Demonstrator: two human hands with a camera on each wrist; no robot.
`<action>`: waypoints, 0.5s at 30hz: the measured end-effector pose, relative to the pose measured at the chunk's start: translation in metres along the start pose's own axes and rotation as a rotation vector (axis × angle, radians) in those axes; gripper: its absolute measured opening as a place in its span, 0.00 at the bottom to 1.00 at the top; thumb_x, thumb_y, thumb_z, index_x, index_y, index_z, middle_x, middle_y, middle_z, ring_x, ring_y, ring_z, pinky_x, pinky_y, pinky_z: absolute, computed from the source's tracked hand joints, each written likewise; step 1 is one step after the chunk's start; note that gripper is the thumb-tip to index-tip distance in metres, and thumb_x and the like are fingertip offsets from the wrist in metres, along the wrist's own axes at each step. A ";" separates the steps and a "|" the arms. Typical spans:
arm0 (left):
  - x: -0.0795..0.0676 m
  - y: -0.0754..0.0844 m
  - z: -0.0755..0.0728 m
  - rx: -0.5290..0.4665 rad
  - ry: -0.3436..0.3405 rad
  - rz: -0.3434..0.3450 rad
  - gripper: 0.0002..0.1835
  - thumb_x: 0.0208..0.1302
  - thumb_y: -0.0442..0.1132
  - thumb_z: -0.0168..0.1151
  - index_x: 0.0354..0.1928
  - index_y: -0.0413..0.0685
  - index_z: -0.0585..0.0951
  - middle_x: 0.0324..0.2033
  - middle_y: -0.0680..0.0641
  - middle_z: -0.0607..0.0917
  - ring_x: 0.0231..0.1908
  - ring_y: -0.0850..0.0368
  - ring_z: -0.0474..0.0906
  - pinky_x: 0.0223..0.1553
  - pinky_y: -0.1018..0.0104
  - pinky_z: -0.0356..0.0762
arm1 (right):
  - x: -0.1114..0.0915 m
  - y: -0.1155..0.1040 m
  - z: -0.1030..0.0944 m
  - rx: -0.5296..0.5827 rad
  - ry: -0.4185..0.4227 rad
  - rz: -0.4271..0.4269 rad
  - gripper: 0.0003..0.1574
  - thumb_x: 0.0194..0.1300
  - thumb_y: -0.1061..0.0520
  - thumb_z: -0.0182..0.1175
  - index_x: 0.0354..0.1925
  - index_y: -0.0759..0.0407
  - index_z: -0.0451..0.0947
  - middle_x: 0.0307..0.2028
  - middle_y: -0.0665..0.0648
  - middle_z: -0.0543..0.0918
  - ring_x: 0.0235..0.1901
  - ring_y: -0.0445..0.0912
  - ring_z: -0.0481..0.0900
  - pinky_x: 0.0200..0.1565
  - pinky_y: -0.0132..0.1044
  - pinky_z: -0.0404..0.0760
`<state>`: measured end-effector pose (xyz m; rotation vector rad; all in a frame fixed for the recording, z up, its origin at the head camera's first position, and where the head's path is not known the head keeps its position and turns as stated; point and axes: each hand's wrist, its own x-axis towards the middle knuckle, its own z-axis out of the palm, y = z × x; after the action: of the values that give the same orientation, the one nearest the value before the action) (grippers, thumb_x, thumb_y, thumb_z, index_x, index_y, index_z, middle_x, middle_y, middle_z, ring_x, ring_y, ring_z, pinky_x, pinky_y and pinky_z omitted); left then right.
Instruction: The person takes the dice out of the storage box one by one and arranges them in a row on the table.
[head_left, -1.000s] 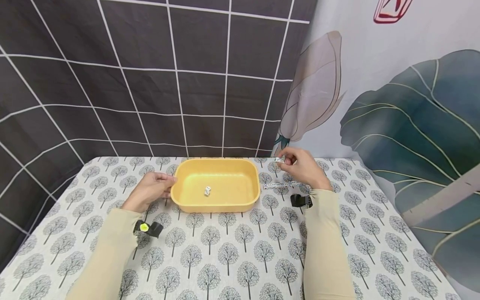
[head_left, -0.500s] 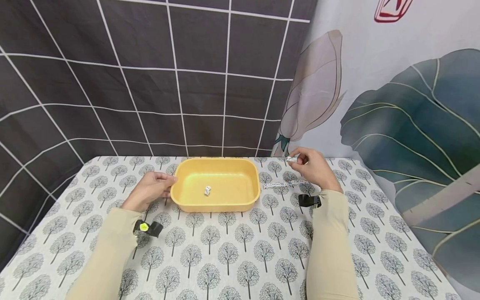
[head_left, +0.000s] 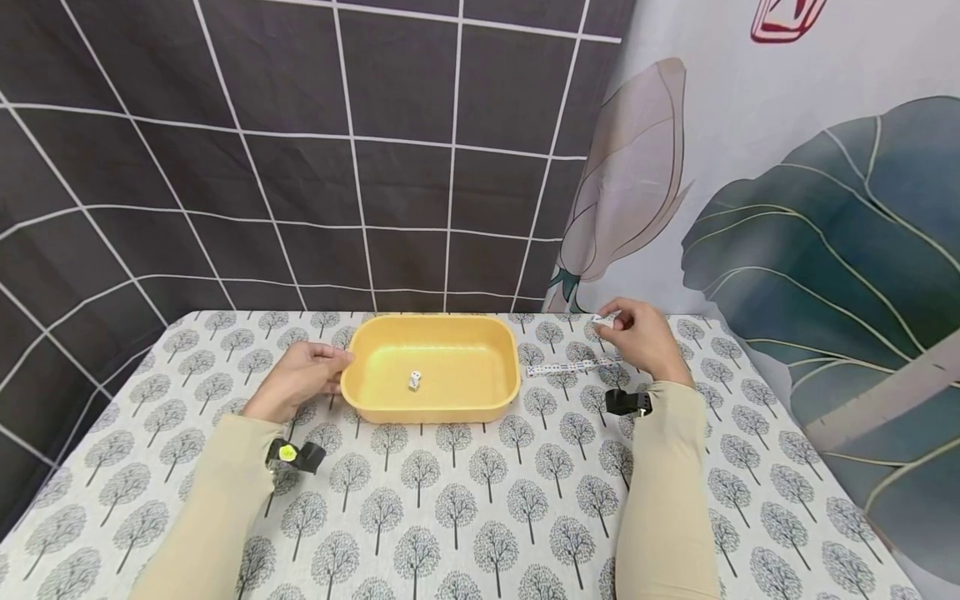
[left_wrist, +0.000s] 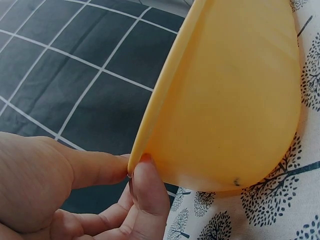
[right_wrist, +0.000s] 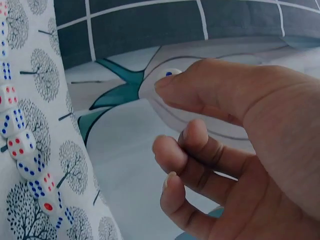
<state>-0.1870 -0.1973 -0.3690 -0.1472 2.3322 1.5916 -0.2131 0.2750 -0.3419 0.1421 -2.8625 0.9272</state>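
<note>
My left hand [head_left: 300, 379] pinches the left rim of a yellow plastic basin [head_left: 431, 415]. In the left wrist view, thumb and finger meet on either side of that basin's rim [left_wrist: 150, 110]. On the basin's floor, left of centre, lie white dice [head_left: 415, 381], too small to count surely. Above the cloth at the far right, my right hand [head_left: 641, 337] pinches a white die [head_left: 602, 320] at the fingertips. Mostly hidden by that hand in the right wrist view, the die [right_wrist: 170, 73] shows a blue dot. Below the hand, a row of dice [head_left: 562, 368] runs rightward from the basin.
A white cloth [head_left: 465, 483] printed with trees covers the table. Behind stands a dark gridded curtain [head_left: 405, 192]. On the right hangs a pale flower-printed curtain [head_left: 750, 133]. The dice row [right_wrist: 20, 145] in the right wrist view has red and blue dots.
My right hand has moved rightward, away from the basin, with the die in its fingertips, uncovering more of the dice row. The left hand and basin have stayed put.
</note>
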 end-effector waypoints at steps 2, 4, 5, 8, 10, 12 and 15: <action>0.000 0.000 0.000 0.000 0.001 0.000 0.20 0.77 0.37 0.55 0.60 0.26 0.73 0.46 0.38 0.85 0.36 0.59 0.84 0.42 0.69 0.89 | -0.002 0.004 -0.001 -0.009 0.014 0.013 0.14 0.69 0.55 0.64 0.50 0.59 0.82 0.28 0.54 0.74 0.23 0.45 0.69 0.27 0.36 0.71; 0.000 0.000 0.000 0.000 0.001 -0.002 0.20 0.77 0.38 0.55 0.60 0.26 0.73 0.46 0.38 0.85 0.35 0.59 0.84 0.42 0.69 0.89 | -0.003 0.007 -0.003 -0.017 0.032 0.026 0.14 0.69 0.55 0.64 0.50 0.59 0.82 0.28 0.54 0.74 0.23 0.45 0.69 0.27 0.36 0.71; 0.000 0.000 0.000 0.001 0.001 -0.003 0.20 0.77 0.38 0.55 0.60 0.26 0.73 0.46 0.38 0.85 0.35 0.59 0.84 0.42 0.69 0.90 | -0.003 0.009 -0.003 -0.020 0.037 0.030 0.14 0.69 0.56 0.64 0.50 0.60 0.82 0.27 0.54 0.74 0.23 0.45 0.69 0.27 0.36 0.71; 0.000 0.000 0.000 0.002 0.001 -0.005 0.20 0.77 0.38 0.55 0.60 0.26 0.73 0.46 0.39 0.85 0.35 0.59 0.84 0.42 0.69 0.90 | -0.005 0.014 -0.004 -0.012 0.036 0.054 0.15 0.69 0.56 0.64 0.51 0.61 0.81 0.27 0.53 0.74 0.23 0.45 0.68 0.25 0.36 0.71; 0.000 0.000 0.000 0.001 0.001 -0.005 0.20 0.77 0.38 0.55 0.60 0.26 0.73 0.46 0.38 0.85 0.35 0.59 0.84 0.42 0.69 0.90 | -0.005 0.018 -0.003 -0.007 0.027 0.071 0.16 0.69 0.56 0.63 0.52 0.62 0.81 0.27 0.53 0.73 0.22 0.45 0.68 0.24 0.35 0.71; 0.000 0.000 0.000 0.001 0.000 -0.008 0.20 0.77 0.38 0.55 0.60 0.26 0.73 0.46 0.39 0.85 0.35 0.59 0.84 0.42 0.68 0.90 | -0.005 0.021 -0.003 0.002 0.022 0.084 0.17 0.69 0.56 0.63 0.52 0.62 0.81 0.27 0.53 0.73 0.22 0.45 0.68 0.24 0.35 0.70; 0.000 0.000 0.000 0.000 -0.001 -0.011 0.20 0.77 0.38 0.55 0.60 0.27 0.73 0.46 0.39 0.85 0.35 0.59 0.84 0.42 0.68 0.90 | -0.006 0.026 -0.003 0.000 0.029 0.099 0.17 0.69 0.55 0.63 0.53 0.63 0.80 0.27 0.54 0.74 0.23 0.45 0.68 0.25 0.36 0.70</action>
<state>-0.1872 -0.1969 -0.3690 -0.1590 2.3265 1.5868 -0.2103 0.2978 -0.3555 -0.0127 -2.8658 0.9388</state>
